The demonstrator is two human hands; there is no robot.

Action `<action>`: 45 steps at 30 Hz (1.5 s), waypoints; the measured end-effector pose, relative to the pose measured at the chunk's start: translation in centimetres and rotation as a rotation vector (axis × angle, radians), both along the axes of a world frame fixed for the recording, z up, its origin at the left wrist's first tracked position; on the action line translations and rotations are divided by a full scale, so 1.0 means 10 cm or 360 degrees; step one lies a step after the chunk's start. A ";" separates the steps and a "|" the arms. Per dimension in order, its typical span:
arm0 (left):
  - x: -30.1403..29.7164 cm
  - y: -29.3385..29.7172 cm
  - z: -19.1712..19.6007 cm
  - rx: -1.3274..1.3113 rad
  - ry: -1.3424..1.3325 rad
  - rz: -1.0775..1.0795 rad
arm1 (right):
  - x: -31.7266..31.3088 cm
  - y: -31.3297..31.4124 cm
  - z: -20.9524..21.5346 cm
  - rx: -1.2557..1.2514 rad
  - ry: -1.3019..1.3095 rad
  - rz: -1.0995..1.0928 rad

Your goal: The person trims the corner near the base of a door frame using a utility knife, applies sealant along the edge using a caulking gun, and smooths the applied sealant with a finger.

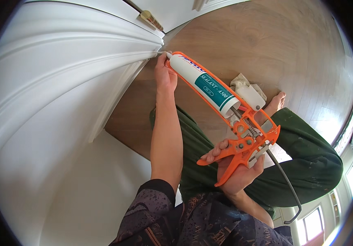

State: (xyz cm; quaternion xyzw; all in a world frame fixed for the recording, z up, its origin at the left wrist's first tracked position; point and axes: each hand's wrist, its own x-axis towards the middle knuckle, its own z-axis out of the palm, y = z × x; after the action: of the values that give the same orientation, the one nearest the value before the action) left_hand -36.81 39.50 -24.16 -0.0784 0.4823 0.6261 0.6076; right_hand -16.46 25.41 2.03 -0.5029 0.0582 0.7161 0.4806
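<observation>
My right hand point(236, 170) grips the handle and trigger of an orange caulking gun point(248, 139) that carries a white sealant tube point(205, 84) with a teal label. The tube's nozzle touches the lower end of the white door frame moulding point(102, 61), near the wooden floor. My left hand point(165, 76) holds the front of the gun close to the nozzle, fingers curled around it. The gun's metal push rod point(285, 182) sticks out behind my right hand.
A white door with a brass hinge point(151, 19) stands behind the frame. A crumpled whitish rag point(246, 88) lies on the wooden floor point(266, 41) by my bare foot point(275, 102). My legs in dark green trousers point(307, 156) are folded beneath me. A window shows at lower right.
</observation>
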 end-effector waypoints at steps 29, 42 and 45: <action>-0.06 -0.04 -0.08 0.0045 -0.0035 -0.0095 | 0.06 0.18 0.09 0.0214 -0.0227 0.0270; -0.01 0.03 0.02 0.0047 -0.0146 -0.0006 | 0.03 0.29 0.17 -0.0045 -0.0152 0.0133; 0.02 0.05 0.09 0.0040 -0.0125 -0.0014 | 0.01 0.32 0.21 -0.0095 -0.0170 0.0093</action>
State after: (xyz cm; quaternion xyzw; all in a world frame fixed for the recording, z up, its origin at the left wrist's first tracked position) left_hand -36.66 40.02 -23.24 -0.0931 0.4504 0.6258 0.6299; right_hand -16.39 28.58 4.12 -0.5558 0.0391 0.6999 0.4468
